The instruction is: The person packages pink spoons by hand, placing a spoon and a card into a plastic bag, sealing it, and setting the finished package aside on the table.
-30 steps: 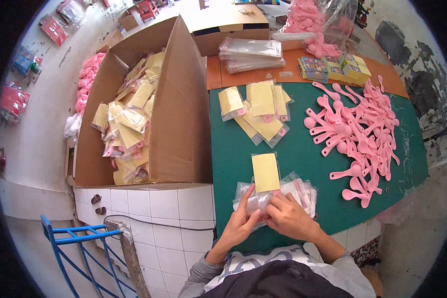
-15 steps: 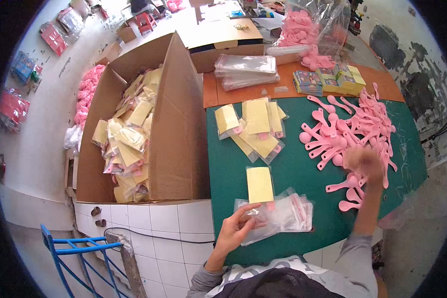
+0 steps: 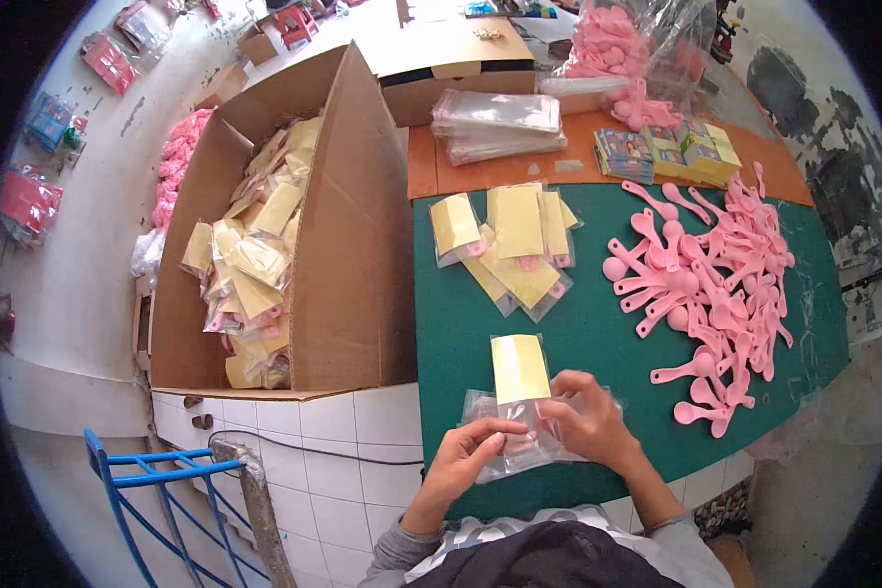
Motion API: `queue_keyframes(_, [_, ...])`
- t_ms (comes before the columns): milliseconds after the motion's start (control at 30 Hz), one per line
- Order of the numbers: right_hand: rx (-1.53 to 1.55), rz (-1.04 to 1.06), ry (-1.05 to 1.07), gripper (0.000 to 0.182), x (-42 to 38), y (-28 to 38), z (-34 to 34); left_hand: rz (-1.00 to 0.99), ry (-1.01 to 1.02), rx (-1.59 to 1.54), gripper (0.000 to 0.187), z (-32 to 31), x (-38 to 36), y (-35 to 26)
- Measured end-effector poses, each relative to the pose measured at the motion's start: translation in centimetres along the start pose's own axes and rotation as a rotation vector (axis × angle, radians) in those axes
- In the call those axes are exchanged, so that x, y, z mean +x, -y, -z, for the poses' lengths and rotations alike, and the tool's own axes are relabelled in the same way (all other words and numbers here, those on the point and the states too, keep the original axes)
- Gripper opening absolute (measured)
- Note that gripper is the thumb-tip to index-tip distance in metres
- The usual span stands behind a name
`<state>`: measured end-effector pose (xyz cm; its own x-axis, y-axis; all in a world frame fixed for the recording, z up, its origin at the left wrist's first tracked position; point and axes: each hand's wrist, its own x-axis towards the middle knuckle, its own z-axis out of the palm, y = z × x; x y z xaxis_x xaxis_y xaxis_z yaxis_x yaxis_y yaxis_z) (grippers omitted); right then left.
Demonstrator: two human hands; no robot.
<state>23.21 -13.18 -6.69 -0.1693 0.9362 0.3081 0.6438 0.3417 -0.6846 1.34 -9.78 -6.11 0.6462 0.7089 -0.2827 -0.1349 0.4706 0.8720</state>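
Note:
A clear plastic bag (image 3: 531, 419) with a pale yellow card (image 3: 521, 368) lies over a stack of clear bags (image 3: 482, 402) near the table's front edge. At its lower left part my left hand (image 3: 468, 461) is closed, thumb and forefinger pinching the film. My right hand (image 3: 590, 421) is on the bag's right side, fingers drawn together. A bit of pink shows by its fingertips; what it grips is too small to make out. To the right spreads a pile of pink measuring spoons (image 3: 725, 284). Several packed bags with yellow cards (image 3: 515, 233) lie farther back.
A tall cardboard box (image 3: 353, 255) full of packed bags stands against the table's left side. Along the back are stacked clear bags (image 3: 496, 122), small printed cards (image 3: 625, 152) and a big bag of pink spoons (image 3: 608, 44). A blue metal frame (image 3: 162, 454) stands lower left.
My right hand has come from the spoon pile leftward and down to the bag beside my left hand. My left hand stays at the bag. The view has shifted slightly.

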Motion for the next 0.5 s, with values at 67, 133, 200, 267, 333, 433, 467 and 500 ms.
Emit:
queue_keyframes(67, [-0.066, 0.047, -0.017, 0.022, 0.2, 0.2, -0.3, 0.044, 0.013, -0.033, 0.028, 0.6, -0.1, -0.7])
queue_keyframes(133, [0.039, -0.03, -0.019, 0.023, 0.2, 0.4, 0.0, 0.024, 0.01, 0.097, 0.029, 0.9, 0.2, -1.1])
queue_keyframes(200, [0.149, -0.088, -0.009, 0.024, 0.0, 0.7, 0.2, -0.053, -0.011, 0.385, 0.029, 0.6, 0.6, -1.0])
queue_keyframes(267, [0.262, -0.125, 0.006, 0.024, -0.2, 0.7, 0.3, -0.123, -0.017, 0.562, 0.029, 0.4, 0.8, -0.5])
queue_keyframes(333, [0.325, -0.155, 0.011, 0.024, -0.6, 0.5, 0.5, -0.186, 0.005, 0.694, 0.032, 0.5, 1.1, -0.3])
queue_keyframes(433, [0.34, -0.224, -0.005, 0.022, -0.8, 1.1, 1.0, -0.265, -0.091, 0.743, 0.028, -0.1, 1.4, -0.2])
queue_keyframes(467, [0.334, -0.246, -0.011, 0.021, -0.7, 1.3, 1.1, -0.257, -0.09, 0.759, 0.025, -0.5, 1.4, -0.5])
queue_keyframes(500, [0.351, -0.275, -0.002, 0.021, -0.8, 1.3, 1.1, -0.249, -0.09, 0.776, 0.022, -0.9, 1.2, -0.9])
